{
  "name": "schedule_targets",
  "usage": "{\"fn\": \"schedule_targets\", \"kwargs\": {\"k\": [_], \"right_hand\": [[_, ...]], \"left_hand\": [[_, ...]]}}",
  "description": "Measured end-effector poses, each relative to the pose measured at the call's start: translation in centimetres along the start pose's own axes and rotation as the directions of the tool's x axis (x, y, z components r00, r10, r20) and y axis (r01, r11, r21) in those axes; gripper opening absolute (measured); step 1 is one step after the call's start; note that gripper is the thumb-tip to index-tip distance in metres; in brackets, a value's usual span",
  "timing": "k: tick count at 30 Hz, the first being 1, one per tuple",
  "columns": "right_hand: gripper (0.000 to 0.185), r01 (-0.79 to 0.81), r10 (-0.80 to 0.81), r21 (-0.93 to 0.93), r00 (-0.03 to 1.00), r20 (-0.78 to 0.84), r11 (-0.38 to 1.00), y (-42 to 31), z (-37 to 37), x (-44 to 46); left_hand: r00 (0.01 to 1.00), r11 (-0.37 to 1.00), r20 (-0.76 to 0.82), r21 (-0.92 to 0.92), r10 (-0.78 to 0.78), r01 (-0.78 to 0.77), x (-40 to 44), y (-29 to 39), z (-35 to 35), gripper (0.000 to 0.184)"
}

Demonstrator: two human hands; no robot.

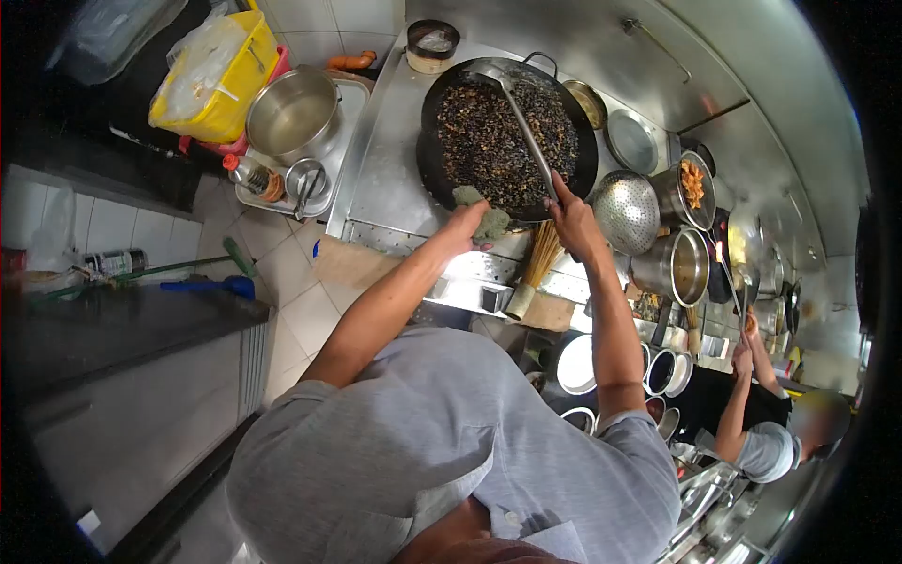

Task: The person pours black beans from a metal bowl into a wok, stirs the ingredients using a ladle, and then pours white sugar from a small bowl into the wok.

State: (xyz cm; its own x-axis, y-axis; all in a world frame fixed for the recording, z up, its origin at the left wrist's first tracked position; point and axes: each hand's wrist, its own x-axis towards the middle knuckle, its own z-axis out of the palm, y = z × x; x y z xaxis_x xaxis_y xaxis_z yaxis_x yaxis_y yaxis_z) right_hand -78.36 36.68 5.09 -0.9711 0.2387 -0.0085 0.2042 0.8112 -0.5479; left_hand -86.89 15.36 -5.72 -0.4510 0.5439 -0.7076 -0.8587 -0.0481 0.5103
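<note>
While the left hand (pixel 467 226) clenches a greyish cloth (pixel 492 224) at the near rim of a wok (pixel 588 155), the right hand (pixel 575 221) is curled tightly round a metal ladle (pixel 529 134); the ladle reaches across dark, crumbly food (pixel 477 141) inside the wok.

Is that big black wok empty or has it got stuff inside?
Not empty: a dark, bitty mix covers most of the inside of the wok.

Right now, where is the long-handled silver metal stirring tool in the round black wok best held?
Probably by the straight handle, at its near end, from the near side: it slants toward the wok's near rim, with the head at the far side.
</note>
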Motion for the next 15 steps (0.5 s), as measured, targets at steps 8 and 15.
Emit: {"fn": "schedule_targets", "kwargs": {"k": [8,15], "right_hand": [[0.074,0.17,-0.009,-0.608,0.966,0.259,0.776,0.5,-6.5,-6.2],[0.079,0.284,-0.217,-0.841,0.955,0.204,0.46,7.9,-13.7,-10.7]], "left_hand": [[0.997,0.998,-0.042,0.0,-0.064,0.064,0.3,-0.1,-0.1,0.033],[0.992,0.982,-0.035,-0.149,-0.122,0.115,-0.4,-0.9,-2.7,0.041]]}}
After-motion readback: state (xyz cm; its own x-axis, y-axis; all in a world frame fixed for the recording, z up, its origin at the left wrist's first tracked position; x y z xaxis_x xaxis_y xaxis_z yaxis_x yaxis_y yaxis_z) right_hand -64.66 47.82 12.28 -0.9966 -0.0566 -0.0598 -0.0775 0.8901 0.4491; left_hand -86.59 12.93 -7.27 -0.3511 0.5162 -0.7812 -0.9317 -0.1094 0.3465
